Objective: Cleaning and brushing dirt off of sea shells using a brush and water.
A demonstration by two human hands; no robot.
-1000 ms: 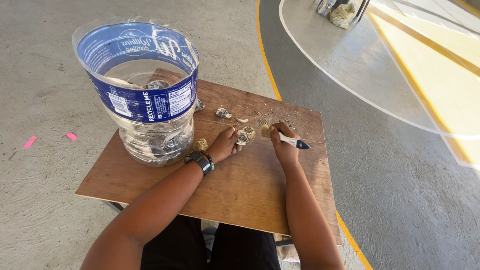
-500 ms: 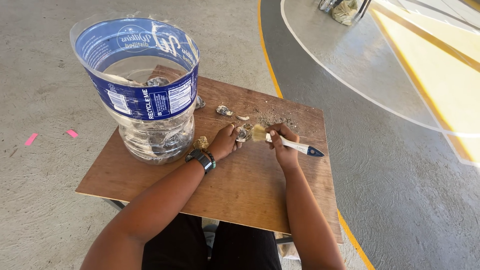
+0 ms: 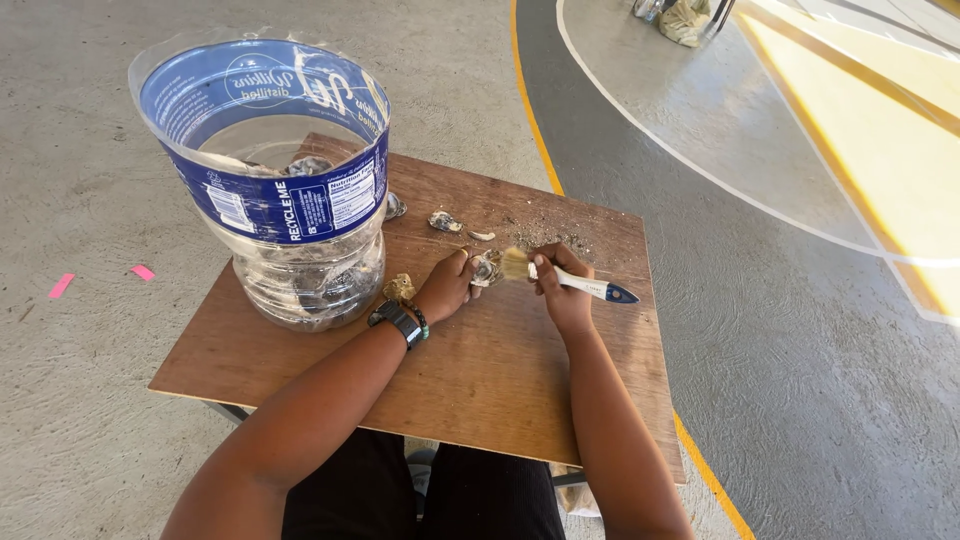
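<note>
Your brown board surface (image 3: 500, 390) ends just right of your right hand (image 3: 565, 295), with bare board toward you; left hand (image 3: 447, 288) fingers pinch the shell (image 3: 486, 268) mid-board; right fingers grip the brush (image 3: 570, 282); since earlier, its bristles have swung left onto the shell.

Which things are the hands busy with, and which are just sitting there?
In use:
left hand holding a shell
right hand holding a brush against it
board under them

Lying about:
cut-open jug with shells inside
loose shells on the board
pink tape on the floor
</note>
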